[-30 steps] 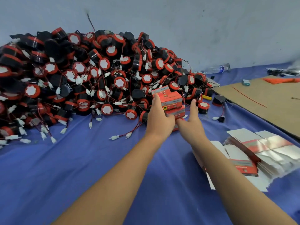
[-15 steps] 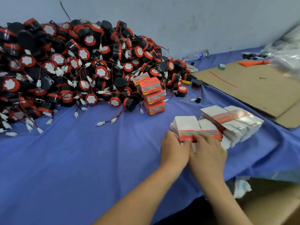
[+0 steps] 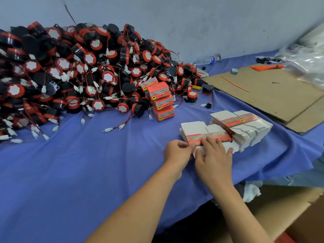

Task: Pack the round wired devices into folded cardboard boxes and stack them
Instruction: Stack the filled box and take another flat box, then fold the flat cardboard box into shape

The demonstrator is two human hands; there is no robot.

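Near stack of flat box blanks (image 3: 197, 128): white card with a red printed band, lying on the desk (image 3: 70, 172) near its front edge, directly under both hands.

Left hand (image 3: 177, 151): fingers curled, thumb and fingertips pinching the near left corner of that stack.

Right hand (image 3: 214, 160): fingers straight and spread, lying flat on the near part of the same stack, fingertips reaching the red band. It holds nothing. The two hands touch side by side.

Second stack of blanks (image 3: 245, 123): just right of and behind the first, overlapping its far right corner, fanned out slightly.

Folded boxes (image 3: 162, 101): red, three stacked upright beyond the hands, well apart from them, at the foot of the device pile. A fourth box sits behind the top one, against the pile.

Round wired devices (image 3: 78, 72): large heap, black bodies with red rims and white faces, red-black leads with white connectors. The heap fills the left and far part of the desk up to the wall. Some leads trail onto the blue cloth toward the blanks.

Further out, right side: flat cardboard sheet (image 3: 263, 88) on the desk, with a bundle of orange ties (image 3: 266, 67) and a small teal box (image 3: 234, 71) on it. Plastic bottle (image 3: 208, 59) lying by the wall. Clear plastic bags (image 3: 305, 57) at the far right. Brown carton (image 3: 289, 216) below the desk edge.
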